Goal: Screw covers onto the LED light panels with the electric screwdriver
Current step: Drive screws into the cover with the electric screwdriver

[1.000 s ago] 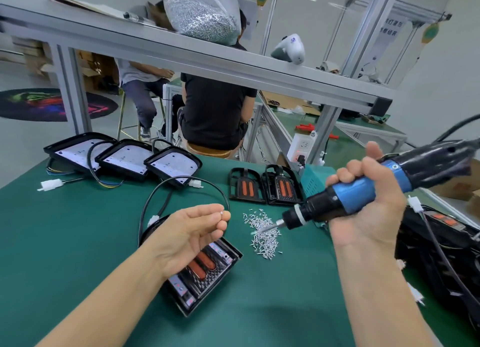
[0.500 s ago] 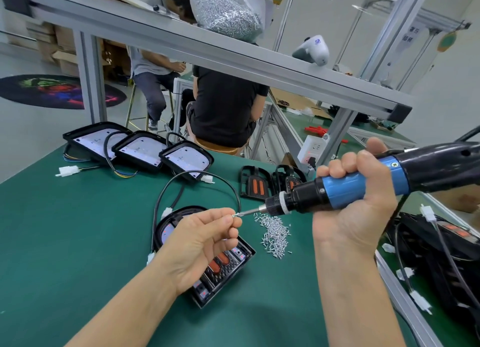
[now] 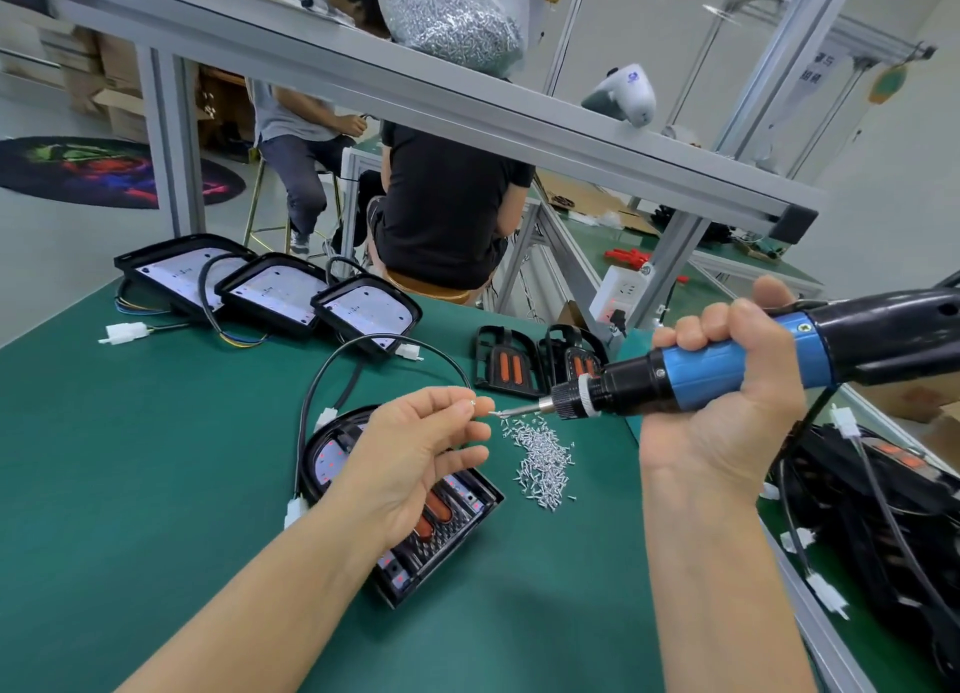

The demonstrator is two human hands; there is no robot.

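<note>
**Q:** One screw (image 3: 474, 404) in play, is it?

**A:** Yes. The left hand (image 3: 415, 458) pinches it between thumb and fingertip, right at the bit of the screwdriver (image 3: 675, 375). The right hand (image 3: 727, 396) is wrapped around the blue grip, holding the tool nearly level above the counter (image 3: 130, 458).

**Q:** So which step is this?

**A:** Loading the screw onto the bit, I'd judge. Nothing is being driven yet; the tip is up in the air, not at the panel.

**Q:** Where's the panel?

**A:** The panel (image 3: 441, 536) with its cover on lies flat on the counter, directly under the left hand and partly hidden by it. The screw pile (image 3: 540, 458) sits just beside it, to the right. Three uncovered panels (image 3: 270, 292) are lined up at the far edge, and two spare covers (image 3: 506, 362) lie near them.

**Q:** What does the next move call for?

**A:** Seating the screw squarely on the bit, then tipping the screwdriver down to vertical over a hole in the cover. The left hand would probably need to steady the panel. Which hole is due I cannot tell; the hand covers most of them.
</note>
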